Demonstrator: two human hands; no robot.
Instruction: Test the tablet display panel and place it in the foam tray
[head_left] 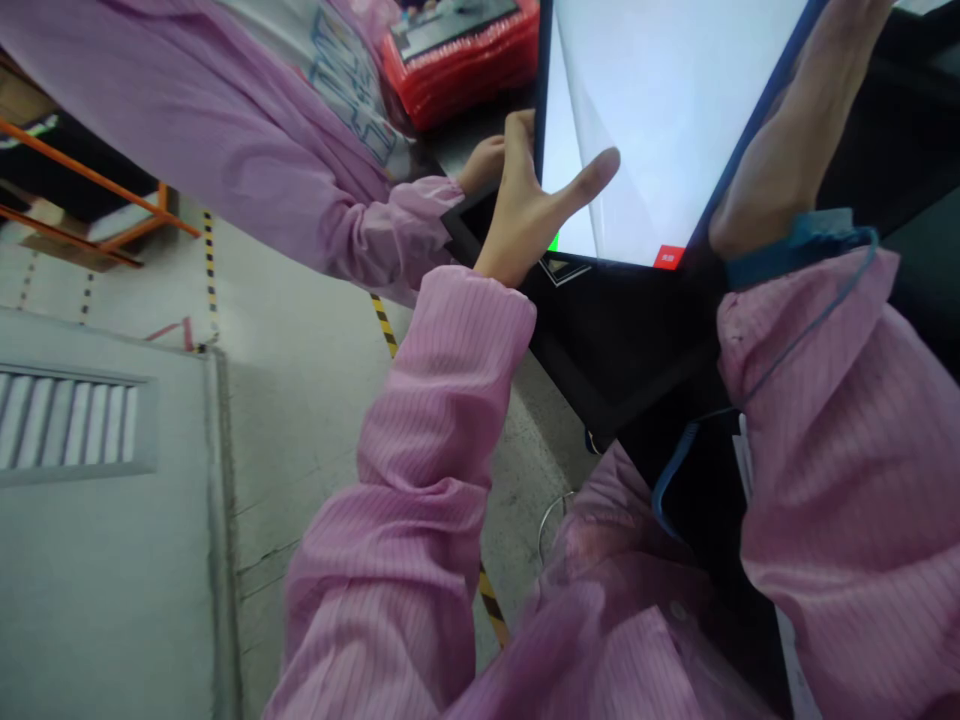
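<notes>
Over there, a co-worker's sleeve (300, 200) and red packets (472, 75) crowd the left of the lit screen (682, 120); floor (307, 390) runs free beside the louvred panel (97, 570).

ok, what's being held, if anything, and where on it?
The lit screen: left hand at its left edge, thumb over the front. Right hand lies along its right edge; its finger grip can't be told.

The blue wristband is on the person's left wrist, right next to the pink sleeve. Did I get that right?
Not quite: the blue wristband is on the right wrist, not the left. The head view shows it just below the right hand. It is indeed right next to the pink sleeve.
</notes>
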